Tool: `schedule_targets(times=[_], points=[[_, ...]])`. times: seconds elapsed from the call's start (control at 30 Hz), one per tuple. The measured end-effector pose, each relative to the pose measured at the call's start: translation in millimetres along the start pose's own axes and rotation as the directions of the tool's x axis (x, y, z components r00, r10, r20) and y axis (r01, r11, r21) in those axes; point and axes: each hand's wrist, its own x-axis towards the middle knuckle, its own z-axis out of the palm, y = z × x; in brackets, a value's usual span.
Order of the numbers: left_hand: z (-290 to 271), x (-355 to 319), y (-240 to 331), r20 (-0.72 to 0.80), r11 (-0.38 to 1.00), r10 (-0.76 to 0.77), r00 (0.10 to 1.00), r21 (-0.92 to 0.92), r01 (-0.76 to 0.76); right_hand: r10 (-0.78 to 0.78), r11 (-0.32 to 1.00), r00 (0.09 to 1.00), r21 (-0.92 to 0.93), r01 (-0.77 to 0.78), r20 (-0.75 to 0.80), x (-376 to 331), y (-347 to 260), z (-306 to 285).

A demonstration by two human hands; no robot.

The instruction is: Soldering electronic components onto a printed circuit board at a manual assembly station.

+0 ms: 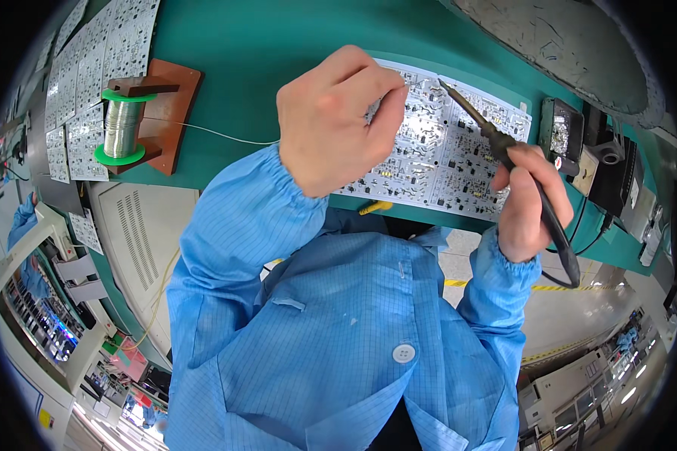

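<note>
A white circuit board panel (406, 184) crowded with small components lies on the green bench mat. Over its left part, my left hand (342, 113) is closed in a pinch on thin solder wire (214, 134). That wire runs back to a spool (122, 128) with green flanges on a brown wooden stand (179, 116). My right hand (530, 199) grips a soldering iron (496, 139) by its dark handle. Its tip is at the panel's far edge, a little right of my left fingertips. Whether the tip touches the board, I cannot tell.
More board panels (101, 56) lie at the far left. A small black box (560, 128) with shiny bits inside stands right of the panel, near a black device (626, 177) and cables. A yellow object (374, 207) lies at the bench's near edge. A large grey duct-like form (564, 49) overhangs the far right.
</note>
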Motion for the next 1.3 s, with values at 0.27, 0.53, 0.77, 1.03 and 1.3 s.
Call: schedule_targets(times=[0.27,0.53,0.77,1.03,1.3], points=[[10,2,-11,-0.008,0.999,-0.014,1.000,0.042,0.014,0.166,0.984,0.986,0.067,-0.164,-0.022,12,2,5],[10,1,-12,0.052,0.996,0.000,0.999,0.089,-0.004,0.248,0.954,0.966,0.193,-0.231,-0.072,18,5,6],[-5,-5,-14,0.000,0.999,-0.019,1.000,0.030,0.019,0.217,0.964,0.972,0.173,-0.200,-0.085,18,7,9],[-38,-43,-9,-0.030,0.871,-0.444,0.896,-0.249,0.424,0.115,0.973,0.965,0.222,-0.061,-0.236,-16,20,-19],[-43,-73,-5,0.008,0.803,-0.527,0.850,-0.325,0.500,-0.233,0.907,0.827,-0.421,-0.006,-0.512,-52,51,-40]])
